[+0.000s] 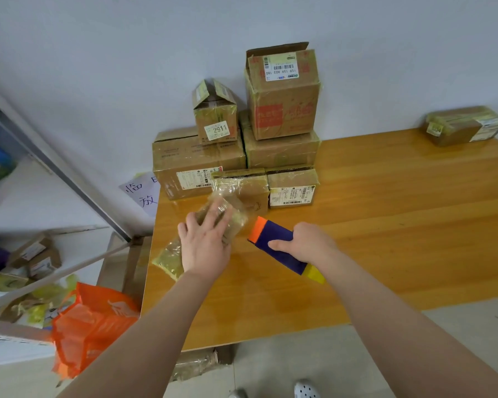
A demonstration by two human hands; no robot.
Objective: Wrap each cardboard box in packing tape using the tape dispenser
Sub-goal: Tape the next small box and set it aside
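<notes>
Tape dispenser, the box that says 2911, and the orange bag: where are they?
tape dispenser (272, 229), head view, on its blue body.
box marked 2911 (219, 129), head view, on its white label.
orange bag (92, 326), head view, on its front side.

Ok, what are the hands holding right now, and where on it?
Right hand grips the tape dispenser round its blue middle; left hand presses flat on top of the wrapped box.
</notes>
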